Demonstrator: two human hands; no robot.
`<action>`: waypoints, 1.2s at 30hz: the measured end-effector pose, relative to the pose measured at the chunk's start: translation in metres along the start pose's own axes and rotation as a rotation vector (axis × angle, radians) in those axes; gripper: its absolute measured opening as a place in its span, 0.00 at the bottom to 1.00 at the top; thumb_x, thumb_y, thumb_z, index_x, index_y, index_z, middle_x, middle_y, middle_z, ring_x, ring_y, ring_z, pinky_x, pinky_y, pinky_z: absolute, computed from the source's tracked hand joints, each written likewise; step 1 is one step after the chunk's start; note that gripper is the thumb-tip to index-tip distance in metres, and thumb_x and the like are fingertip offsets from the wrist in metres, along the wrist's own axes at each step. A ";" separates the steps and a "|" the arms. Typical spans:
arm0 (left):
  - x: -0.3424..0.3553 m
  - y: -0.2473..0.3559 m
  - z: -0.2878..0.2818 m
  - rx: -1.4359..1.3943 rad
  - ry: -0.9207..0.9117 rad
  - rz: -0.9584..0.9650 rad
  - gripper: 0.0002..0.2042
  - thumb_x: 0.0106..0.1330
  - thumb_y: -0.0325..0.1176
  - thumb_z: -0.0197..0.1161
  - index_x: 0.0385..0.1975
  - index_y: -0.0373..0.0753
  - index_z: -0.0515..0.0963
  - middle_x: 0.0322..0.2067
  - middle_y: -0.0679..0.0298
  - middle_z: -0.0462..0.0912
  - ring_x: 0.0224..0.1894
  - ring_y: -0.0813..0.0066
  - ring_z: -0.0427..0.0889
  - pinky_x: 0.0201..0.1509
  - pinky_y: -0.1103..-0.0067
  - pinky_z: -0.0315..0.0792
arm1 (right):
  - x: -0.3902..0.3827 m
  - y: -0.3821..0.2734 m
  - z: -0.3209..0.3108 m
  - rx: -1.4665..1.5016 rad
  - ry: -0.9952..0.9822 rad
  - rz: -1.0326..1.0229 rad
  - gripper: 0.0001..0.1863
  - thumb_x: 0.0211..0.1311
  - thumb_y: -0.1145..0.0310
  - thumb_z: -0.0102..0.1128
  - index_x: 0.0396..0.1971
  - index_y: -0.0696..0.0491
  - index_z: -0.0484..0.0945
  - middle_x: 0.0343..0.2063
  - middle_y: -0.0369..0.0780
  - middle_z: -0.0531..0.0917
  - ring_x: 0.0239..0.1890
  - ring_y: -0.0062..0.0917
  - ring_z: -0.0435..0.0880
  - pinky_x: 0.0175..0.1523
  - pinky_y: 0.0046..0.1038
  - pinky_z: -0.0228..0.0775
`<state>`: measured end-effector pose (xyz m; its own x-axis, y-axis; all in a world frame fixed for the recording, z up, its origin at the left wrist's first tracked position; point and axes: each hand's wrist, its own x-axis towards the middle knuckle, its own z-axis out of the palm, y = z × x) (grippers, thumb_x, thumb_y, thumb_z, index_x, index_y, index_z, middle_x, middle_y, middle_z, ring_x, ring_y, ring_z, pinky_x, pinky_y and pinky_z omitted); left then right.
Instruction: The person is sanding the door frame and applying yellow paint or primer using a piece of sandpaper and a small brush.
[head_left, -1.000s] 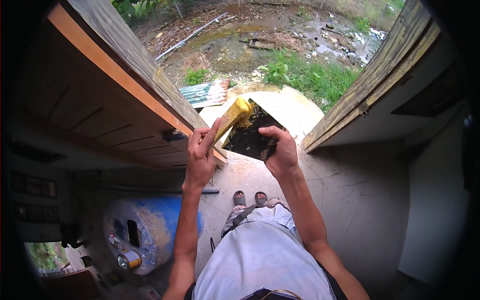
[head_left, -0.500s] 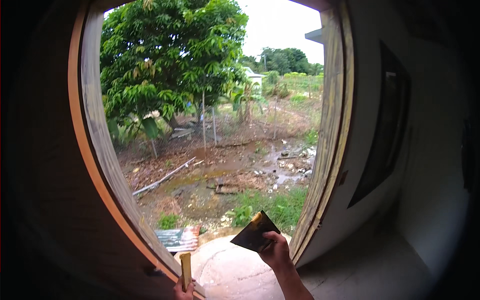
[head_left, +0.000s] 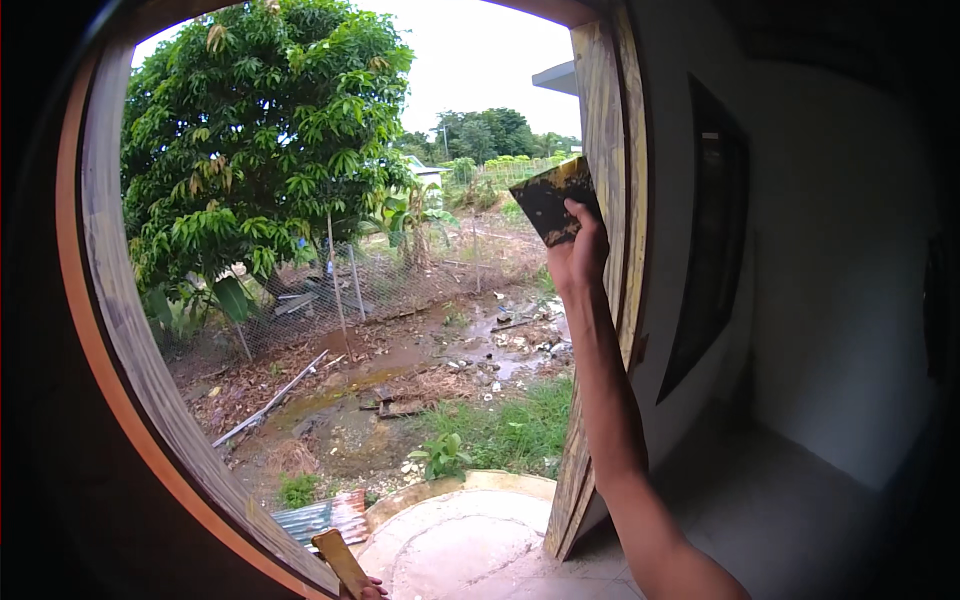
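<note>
Right hand (head_left: 578,255) raised, gripping dark sandpaper (head_left: 558,198) against door frame (head_left: 612,240); best pressed flat, stroked along grain; left hand (head_left: 368,590) barely visible, gripping yellowish scraper (head_left: 340,560).

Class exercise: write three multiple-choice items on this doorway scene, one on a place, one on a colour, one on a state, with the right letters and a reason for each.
1. Where is the dark, yellow-edged flat sheet?
A. On the concrete step
B. Raised against the wooden door frame
C. Among the grass

2. What colour is the stick-like piece by the left hand?
A. Yellowish-tan
B. Blue
C. White

3. How is the right hand?
A. Open and empty
B. Out of view
C. Gripping the sheet

Key: 1 B, the sheet sits high beside the frame. 2 A, the piece looks yellowish-tan. 3 C, fingers wrap the sheet's lower edge.
</note>
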<state>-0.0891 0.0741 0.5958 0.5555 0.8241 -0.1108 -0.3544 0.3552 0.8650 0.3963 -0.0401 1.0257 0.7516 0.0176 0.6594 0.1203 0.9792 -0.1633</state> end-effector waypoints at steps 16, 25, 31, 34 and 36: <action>0.169 -0.039 0.067 0.090 -0.041 0.238 0.07 0.77 0.37 0.56 0.47 0.50 0.65 0.16 0.74 0.63 0.13 0.82 0.58 0.13 0.80 0.56 | 0.354 -0.016 0.092 -0.112 0.145 -0.464 0.12 0.55 0.78 0.57 0.41 0.58 0.81 0.40 0.40 0.85 0.42 0.31 0.85 0.49 0.32 0.79; 0.212 -0.054 0.114 -0.064 0.030 0.105 0.15 0.75 0.34 0.59 0.57 0.46 0.65 0.22 0.71 0.68 0.17 0.80 0.65 0.14 0.79 0.59 | 0.318 -0.061 0.101 -1.266 0.004 -1.222 0.20 0.66 0.69 0.60 0.58 0.52 0.77 0.49 0.48 0.85 0.59 0.38 0.81 0.64 0.30 0.69; 0.242 -0.058 0.113 0.019 -0.099 0.077 0.10 0.75 0.31 0.56 0.51 0.39 0.67 0.22 0.72 0.68 0.16 0.85 0.63 0.14 0.83 0.59 | 0.285 -0.084 0.131 -1.537 -0.500 -1.928 0.17 0.57 0.80 0.52 0.44 0.56 0.84 0.42 0.45 0.87 0.48 0.36 0.85 0.55 0.33 0.75; 0.284 -0.062 0.140 0.109 -0.188 -0.058 0.08 0.75 0.30 0.55 0.48 0.38 0.68 0.22 0.71 0.69 0.16 0.85 0.64 0.15 0.84 0.60 | 0.300 -0.108 0.108 -2.106 -0.601 -2.073 0.20 0.57 0.78 0.57 0.49 0.49 0.85 0.47 0.37 0.87 0.50 0.36 0.83 0.57 0.33 0.76; 0.295 -0.063 0.139 0.112 -0.229 -0.062 0.07 0.74 0.30 0.56 0.47 0.38 0.69 0.23 0.71 0.70 0.17 0.85 0.65 0.15 0.83 0.61 | 0.303 -0.108 0.113 -2.259 -0.749 -2.020 0.21 0.59 0.80 0.56 0.52 0.49 0.84 0.50 0.38 0.86 0.54 0.33 0.83 0.60 0.32 0.76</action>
<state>0.2013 0.2339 0.5767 0.7340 0.6763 -0.0628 -0.2360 0.3407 0.9101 0.5375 -0.1171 1.3262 -0.5344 0.5184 0.6676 -0.0275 -0.8001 0.5992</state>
